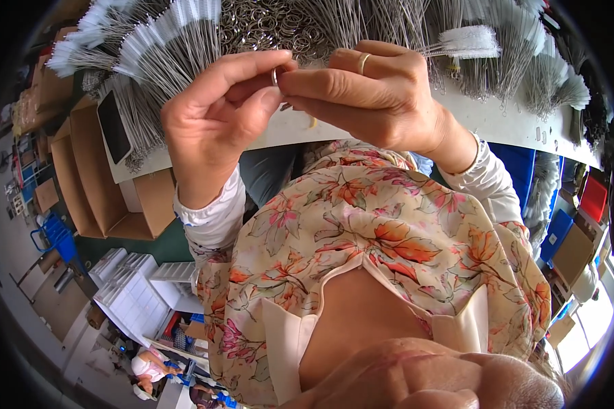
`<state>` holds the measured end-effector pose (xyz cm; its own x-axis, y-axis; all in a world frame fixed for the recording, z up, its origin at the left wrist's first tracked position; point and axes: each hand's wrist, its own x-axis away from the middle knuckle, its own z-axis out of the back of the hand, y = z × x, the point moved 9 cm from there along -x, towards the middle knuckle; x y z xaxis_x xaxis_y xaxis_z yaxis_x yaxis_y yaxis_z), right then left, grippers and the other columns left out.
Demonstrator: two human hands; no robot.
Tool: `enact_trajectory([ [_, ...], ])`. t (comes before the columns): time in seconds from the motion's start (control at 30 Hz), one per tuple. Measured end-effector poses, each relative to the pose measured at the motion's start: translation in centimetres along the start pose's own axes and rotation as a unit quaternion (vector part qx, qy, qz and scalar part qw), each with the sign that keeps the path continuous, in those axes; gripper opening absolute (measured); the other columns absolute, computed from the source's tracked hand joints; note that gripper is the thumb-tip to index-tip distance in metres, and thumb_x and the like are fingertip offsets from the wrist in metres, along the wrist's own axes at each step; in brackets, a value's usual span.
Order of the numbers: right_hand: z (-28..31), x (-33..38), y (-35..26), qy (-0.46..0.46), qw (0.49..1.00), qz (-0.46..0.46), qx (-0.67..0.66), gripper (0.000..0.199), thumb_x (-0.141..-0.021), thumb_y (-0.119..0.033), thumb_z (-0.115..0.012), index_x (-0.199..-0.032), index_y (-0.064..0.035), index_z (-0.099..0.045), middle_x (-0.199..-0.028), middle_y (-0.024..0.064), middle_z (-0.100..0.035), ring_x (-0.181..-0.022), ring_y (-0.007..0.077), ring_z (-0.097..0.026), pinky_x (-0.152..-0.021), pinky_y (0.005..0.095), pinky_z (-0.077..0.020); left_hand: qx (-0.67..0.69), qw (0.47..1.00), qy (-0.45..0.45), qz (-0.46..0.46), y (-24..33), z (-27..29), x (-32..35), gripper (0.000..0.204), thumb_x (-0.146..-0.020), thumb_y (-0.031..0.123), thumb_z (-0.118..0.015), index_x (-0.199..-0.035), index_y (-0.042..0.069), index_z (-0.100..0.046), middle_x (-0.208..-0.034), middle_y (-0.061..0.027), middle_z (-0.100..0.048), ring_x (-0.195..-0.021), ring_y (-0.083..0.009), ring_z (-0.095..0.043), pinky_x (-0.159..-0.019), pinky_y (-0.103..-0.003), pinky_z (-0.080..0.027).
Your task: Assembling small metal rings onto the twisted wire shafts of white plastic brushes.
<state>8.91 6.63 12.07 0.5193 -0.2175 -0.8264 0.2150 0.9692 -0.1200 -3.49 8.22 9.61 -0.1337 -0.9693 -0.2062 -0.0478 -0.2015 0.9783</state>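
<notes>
Above the near edge of the table, my two hands meet fingertip to fingertip. Between the thumb and forefinger of my left hand (215,112) is a small metal ring (275,77), seen nearly edge-on. My right hand (375,92) is closed, its fingertips pinching at the same ring from the right. Just beyond the right hand, a wire brush with white bristles (467,42) points to the right; its stem runs behind that hand, and I cannot tell whether the fingers hold it. A heap of loose metal rings (269,27) lies beyond my hands.
Bundles of white-bristled wire brushes (167,37) cover the table's far side, left and right. A dark-screened phone (114,126) rests at the left edge. Open cardboard boxes (109,180) stand left of the table, a blue bin (513,170) at right. Other people (150,368) are farther off.
</notes>
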Motion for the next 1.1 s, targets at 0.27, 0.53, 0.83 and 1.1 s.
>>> enact_trajectory([
  [0.27,-0.5,0.0,-0.4,-0.025,1.0,0.004,-0.01,0.019,-0.061,-0.012,-0.071,-0.08,-0.0088,-0.068,-0.076,-0.0042,-0.059,-0.052,0.0098,-0.05,-0.046,0.024,-0.0408,-0.003,1.0,0.007,0.024,-0.6,0.5,1.0,0.026,-0.081,0.001,-0.056,-0.105,-0.01,-0.059,-0.096,-0.016,-0.063,-0.091,-0.0196,-0.06,-0.08,-0.031,-0.05],
  [0.53,-1.1,0.3,3.7,-0.04,0.875,-0.312,-0.368,0.013,-0.074,0.007,-0.063,-0.083,-0.0015,-0.068,-0.08,0.0057,-0.063,-0.067,0.0149,-0.061,-0.055,0.0243,-0.0478,-0.199,0.954,0.112,-0.195,2.4,0.5,2.4,0.028,-0.075,-0.005,-0.062,-0.103,-0.007,-0.061,-0.098,-0.0151,-0.063,-0.084,-0.0176,-0.064,-0.07,-0.025,-0.055],
  [0.83,-6.0,3.0,4.3,-0.023,0.612,-0.494,-0.618,0.015,-0.087,-0.011,-0.06,-0.094,0.0013,-0.064,-0.077,0.003,-0.063,-0.059,0.0051,-0.051,-0.051,0.0184,-0.0418,-0.264,0.911,0.154,-0.276,2.4,0.4,2.9,0.027,-0.072,-0.004,-0.065,-0.1,-0.006,-0.063,-0.094,-0.0152,-0.065,-0.075,-0.0191,-0.066,-0.064,-0.024,-0.055],
  [1.1,-5.2,1.8,4.4,-0.149,0.668,-0.456,-0.569,0.013,-0.087,-0.009,-0.06,-0.094,0.0024,-0.063,-0.077,0.0035,-0.063,-0.06,0.0052,-0.053,-0.051,0.0182,-0.0425,-0.198,0.952,0.093,-0.215,1.5,1.4,1.9,0.026,-0.073,-0.012,-0.06,-0.099,-0.007,-0.063,-0.097,-0.015,-0.064,-0.082,-0.0165,-0.064,-0.069,-0.023,-0.054],
])
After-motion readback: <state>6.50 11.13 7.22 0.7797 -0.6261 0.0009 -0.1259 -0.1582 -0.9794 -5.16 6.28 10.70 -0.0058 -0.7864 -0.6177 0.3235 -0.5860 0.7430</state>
